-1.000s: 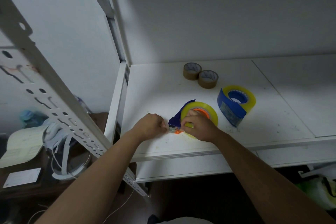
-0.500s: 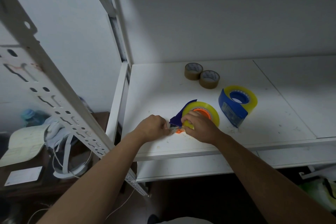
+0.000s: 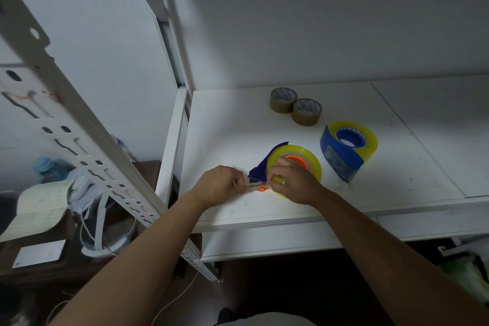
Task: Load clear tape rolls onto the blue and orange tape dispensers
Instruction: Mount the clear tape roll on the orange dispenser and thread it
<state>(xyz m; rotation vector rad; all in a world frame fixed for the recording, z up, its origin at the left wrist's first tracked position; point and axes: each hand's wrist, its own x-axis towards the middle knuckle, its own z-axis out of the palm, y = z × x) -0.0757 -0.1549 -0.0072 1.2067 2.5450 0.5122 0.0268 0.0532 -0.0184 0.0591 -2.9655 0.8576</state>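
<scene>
Right now the clear tape roll [image 3: 296, 160] sits on the orange dispenser [image 3: 295, 161], lying flat on the white shelf [image 3: 227, 124] near its front edge, with the orange hub showing through the roll's centre and a dark blue flap [image 3: 260, 169] sticking out on its left side. From the roll the free end of tape runs leftward, low over the shelf, toward the dispenser's orange tip [image 3: 262, 189]; that leftward line is the axis the next pull or feed turns on. The right hand [image 3: 293, 184] lies on the near left edge of the roll, fingers curled down over it at the point where the tape leaves. The left hand [image 3: 219, 185] is just left of the tip, fingers bunched and seemingly pinching the thin strip between the two hands, so the left grip looks the one placed to draw the tape outward. Exactly what each fingertip holds is hard to make out: the strip is clear, small and partly hidden by knuckles, and the cutter is covered. To the right, well apart, the blue dispenser [image 3: 341, 159] already carries its own clear roll [image 3: 366, 140]. Two brown tape rolls [image 3: 295, 107] touch each other further back.
</scene>
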